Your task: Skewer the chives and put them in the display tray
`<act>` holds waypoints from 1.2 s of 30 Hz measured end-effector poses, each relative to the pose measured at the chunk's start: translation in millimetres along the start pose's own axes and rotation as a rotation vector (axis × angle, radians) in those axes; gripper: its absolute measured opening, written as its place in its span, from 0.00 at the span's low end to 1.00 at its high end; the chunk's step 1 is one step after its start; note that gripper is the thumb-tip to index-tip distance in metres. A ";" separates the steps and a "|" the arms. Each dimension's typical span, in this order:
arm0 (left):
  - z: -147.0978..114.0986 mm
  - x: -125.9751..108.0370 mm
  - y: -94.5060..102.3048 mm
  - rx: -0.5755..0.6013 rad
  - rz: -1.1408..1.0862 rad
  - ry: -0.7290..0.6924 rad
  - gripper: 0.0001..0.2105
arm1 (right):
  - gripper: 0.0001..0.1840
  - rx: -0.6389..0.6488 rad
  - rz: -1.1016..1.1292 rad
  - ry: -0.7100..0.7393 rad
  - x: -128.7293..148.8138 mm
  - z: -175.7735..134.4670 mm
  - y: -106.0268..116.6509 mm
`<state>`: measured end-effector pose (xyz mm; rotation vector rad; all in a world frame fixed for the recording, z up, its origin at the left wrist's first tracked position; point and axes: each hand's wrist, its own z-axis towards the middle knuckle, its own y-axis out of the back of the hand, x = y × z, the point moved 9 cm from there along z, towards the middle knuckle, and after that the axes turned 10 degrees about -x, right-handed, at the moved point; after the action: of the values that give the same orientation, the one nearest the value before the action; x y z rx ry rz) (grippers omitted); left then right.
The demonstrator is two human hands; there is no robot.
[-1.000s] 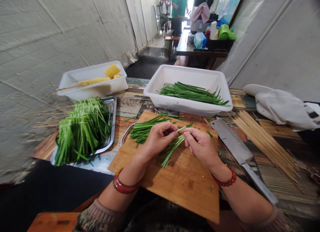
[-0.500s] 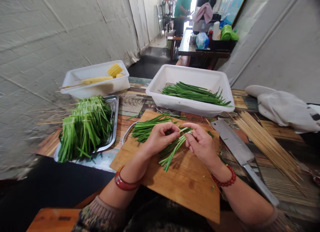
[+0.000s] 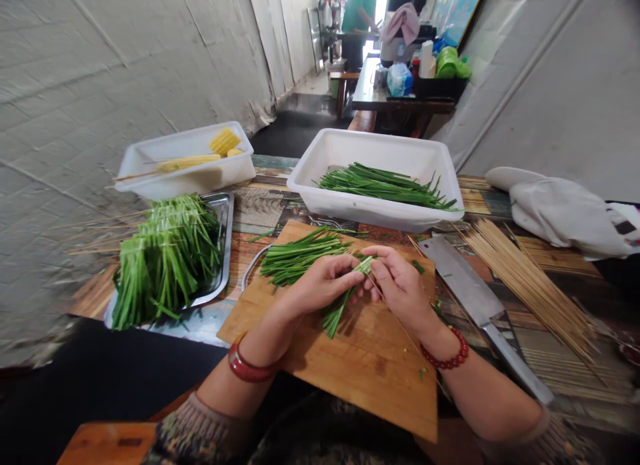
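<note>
Over the wooden cutting board (image 3: 360, 378), my left hand (image 3: 323, 281) is closed on a small bunch of garlic chives (image 3: 337, 315), whose green ends hang toward the board. My right hand (image 3: 403, 291) meets it at the pale ends of the bunch, thumb and fingers pinched round a thin bamboo skewer (image 3: 379, 289) that slants down under the palm. Where the skewer meets the chives is partly covered by fingers. Behind my left hand, a pile of cut chives (image 3: 295, 257) lies on the board.
Left of the board, skewered chives (image 3: 165, 251) fill a metal tray (image 3: 226, 248). Behind stand a white tub (image 3: 190, 178) with skewered corn and another white tub (image 3: 375, 211) with long chives. To the right lie a cleaver (image 3: 465, 285), loose skewers (image 3: 525, 285) and a pale cloth (image 3: 570, 208).
The chives between my hands have been gathered into a tighter bunch, and my hands have come closer together. The pale ends that were spread out are now held between the fingers.
</note>
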<state>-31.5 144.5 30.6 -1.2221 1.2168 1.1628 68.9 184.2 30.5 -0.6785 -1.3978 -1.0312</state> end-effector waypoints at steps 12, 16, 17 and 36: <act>-0.9 0.0 21.2 -0.172 0.027 0.027 0.19 | 0.14 0.143 -0.262 0.050 10.6 1.8 -3.7; -1.3 -1.0 22.9 -0.177 0.081 0.028 0.21 | 0.15 0.146 -0.312 0.113 16.7 2.0 -3.6; -1.3 -1.2 22.9 -0.172 0.095 0.029 0.21 | 0.16 0.151 -0.322 0.125 17.7 1.9 -3.8; -1.6 2.2 10.5 -0.060 0.125 0.020 0.20 | 0.17 0.112 -0.067 -0.139 -8.5 2.7 -2.6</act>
<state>-41.9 143.2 28.2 -1.2187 1.2963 1.2889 66.4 186.9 22.0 -0.6335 -1.5962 -0.9647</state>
